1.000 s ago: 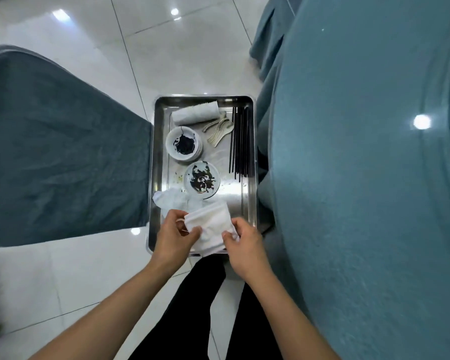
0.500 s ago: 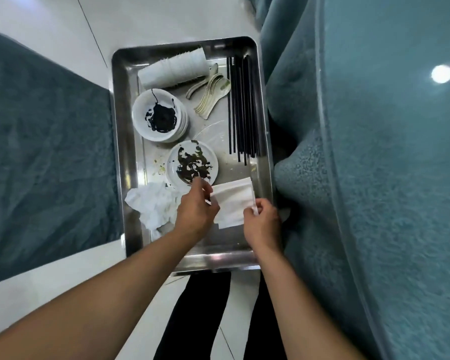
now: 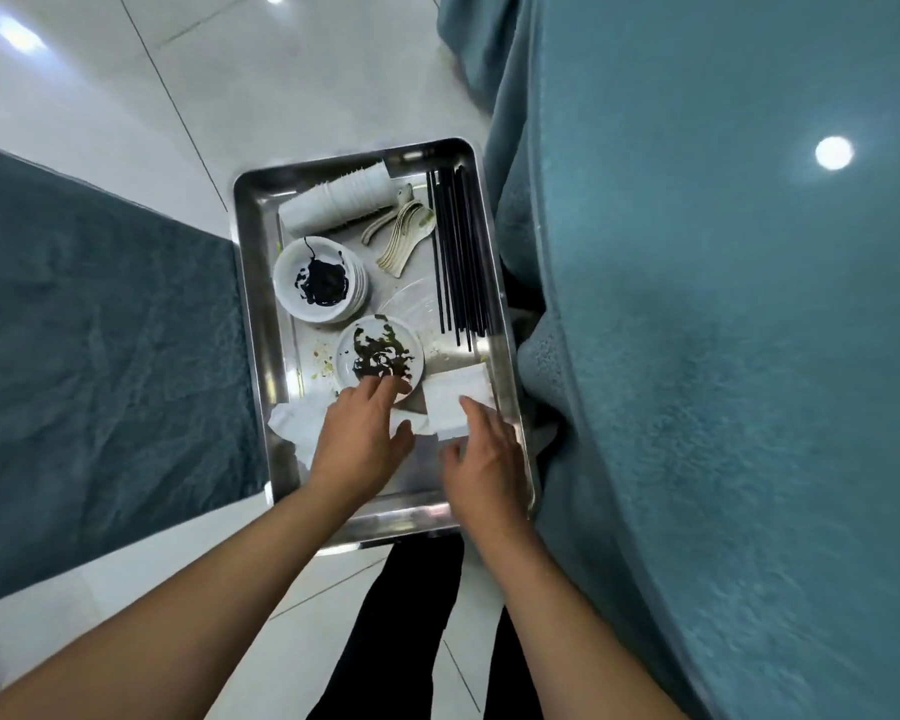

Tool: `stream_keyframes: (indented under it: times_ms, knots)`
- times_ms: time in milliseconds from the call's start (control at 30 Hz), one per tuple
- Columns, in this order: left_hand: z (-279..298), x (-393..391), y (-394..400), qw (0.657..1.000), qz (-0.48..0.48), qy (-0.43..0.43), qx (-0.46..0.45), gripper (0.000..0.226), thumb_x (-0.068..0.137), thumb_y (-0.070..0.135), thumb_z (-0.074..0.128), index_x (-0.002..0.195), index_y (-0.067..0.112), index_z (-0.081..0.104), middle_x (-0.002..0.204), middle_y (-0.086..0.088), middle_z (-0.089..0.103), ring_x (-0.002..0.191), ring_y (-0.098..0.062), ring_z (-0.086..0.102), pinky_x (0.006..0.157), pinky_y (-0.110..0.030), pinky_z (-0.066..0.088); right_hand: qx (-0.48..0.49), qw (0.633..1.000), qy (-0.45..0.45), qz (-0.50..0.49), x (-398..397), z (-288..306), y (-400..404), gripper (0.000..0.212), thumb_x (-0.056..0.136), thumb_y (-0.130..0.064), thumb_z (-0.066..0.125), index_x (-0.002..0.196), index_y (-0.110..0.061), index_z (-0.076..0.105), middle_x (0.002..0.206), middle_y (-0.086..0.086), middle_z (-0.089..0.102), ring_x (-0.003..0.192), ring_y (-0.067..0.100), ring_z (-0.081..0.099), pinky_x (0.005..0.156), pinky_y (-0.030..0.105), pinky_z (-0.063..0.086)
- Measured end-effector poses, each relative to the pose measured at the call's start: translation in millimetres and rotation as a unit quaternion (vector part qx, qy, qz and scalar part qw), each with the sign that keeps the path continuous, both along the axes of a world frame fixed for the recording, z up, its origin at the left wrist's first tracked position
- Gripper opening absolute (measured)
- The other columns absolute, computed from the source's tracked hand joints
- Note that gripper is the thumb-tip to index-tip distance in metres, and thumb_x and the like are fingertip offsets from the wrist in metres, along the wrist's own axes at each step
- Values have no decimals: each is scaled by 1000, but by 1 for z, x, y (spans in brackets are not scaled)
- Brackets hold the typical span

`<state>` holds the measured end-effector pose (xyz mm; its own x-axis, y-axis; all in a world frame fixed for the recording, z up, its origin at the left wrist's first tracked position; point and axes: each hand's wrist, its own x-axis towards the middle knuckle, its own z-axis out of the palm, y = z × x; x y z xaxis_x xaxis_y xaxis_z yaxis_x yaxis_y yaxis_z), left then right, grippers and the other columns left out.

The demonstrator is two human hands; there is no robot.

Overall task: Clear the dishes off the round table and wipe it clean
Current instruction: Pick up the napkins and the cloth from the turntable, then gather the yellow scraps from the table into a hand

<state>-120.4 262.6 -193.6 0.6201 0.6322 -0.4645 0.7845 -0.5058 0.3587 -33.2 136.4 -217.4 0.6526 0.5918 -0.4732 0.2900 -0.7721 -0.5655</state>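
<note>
i see a steel tray (image 3: 261,324) on the pale tiled floor (image 3: 302,70), just left of the round table (image 3: 723,356) under its teal cloth. at the tray's 12 o'clock end a stack of white cups (image 3: 336,202) lies on its side, with pale spoons (image 3: 404,231) beside it and black chopsticks (image 3: 458,257) along the 3 o'clock edge. a stack of white plates (image 3: 319,280) smeared with black sauce sits at about 10 o'clock, and a single plate (image 3: 380,353) with dark leafy scraps sits near the middle. a folded white napkin (image 3: 455,402) lies flat at 4 o'clock; a crumpled one (image 3: 297,423) lies at 8 o'clock. my left hand (image 3: 359,439) is spread with straight fingers, tips reaching the scrappy plate's near rim. my right hand (image 3: 484,459) is loose and flat, fingertips on the folded napkin's near edge.
</note>
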Motion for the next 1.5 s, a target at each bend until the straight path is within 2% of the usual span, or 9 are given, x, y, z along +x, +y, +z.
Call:
stream_keyframes:
  times_ms: [100,233,433,567,700,900,1167,1367,1500]
  knots:
    - [47,7,2,999,-14,-21,44,40,86,23,70,125,19,59,117,-5,61,104,-33,57,89,-46,47,43,997,-17,57,3,47,10,56,90,-16,58,145,-18,47,143,4,51,129,26,46,108,43,40]
    - [107,21,6,993,-20,-69,96,31,88,23,68,118,19,61,113,-3,61,101,-31,57,87,-44,45,93,989,-65,91,24,109,13,55,93,-20,54,147,-18,44,149,6,45,134,24,41,112,41,38]
    - [180,63,-8,982,-45,-135,125,34,91,20,65,124,22,61,123,1,60,113,-25,54,96,-40,40,160,977,-135,42,68,181,1,51,91,-16,55,142,-15,50,142,9,51,123,25,48,101,42,47]
    - [208,104,-27,973,-76,-172,132,32,91,19,67,122,22,62,121,1,61,111,-25,54,98,-40,38,170,969,-180,5,107,209,-23,51,91,-20,52,141,-15,51,141,7,53,121,25,51,100,41,45]
    - [220,152,-51,966,-121,-189,128,31,90,24,67,121,24,61,119,2,59,110,-26,56,97,-43,41,165,962,-212,-46,155,227,-61,53,87,-18,60,139,-16,53,139,7,54,120,27,53,99,42,46]
    - [225,231,-109,956,-187,-196,114,37,87,39,45,116,25,62,115,3,62,103,-27,59,88,-43,45,136,952,-249,-113,230,235,-137,52,86,-20,58,137,-18,55,138,4,55,118,25,53,100,42,46]
    - [219,323,-184,941,-260,-197,95,36,84,38,47,112,24,65,113,3,64,96,-27,61,82,-44,49,92,943,-278,-160,321,232,-224,49,83,-19,60,133,-19,58,133,3,57,118,26,55,100,44,45]
    - [210,389,-199,925,-313,-188,105,38,82,37,49,115,24,65,116,2,65,100,-26,64,84,-43,52,69,934,-311,-160,398,222,-243,43,84,-23,56,126,-17,63,117,2,61,102,27,58,88,44,48]
    - [199,438,-189,921,-334,-158,126,49,84,41,43,125,23,63,129,0,64,113,-27,63,93,-41,50,63,932,-325,-147,464,213,-231,36,85,-20,62,121,-14,65,108,6,63,95,31,60,84,45,48]
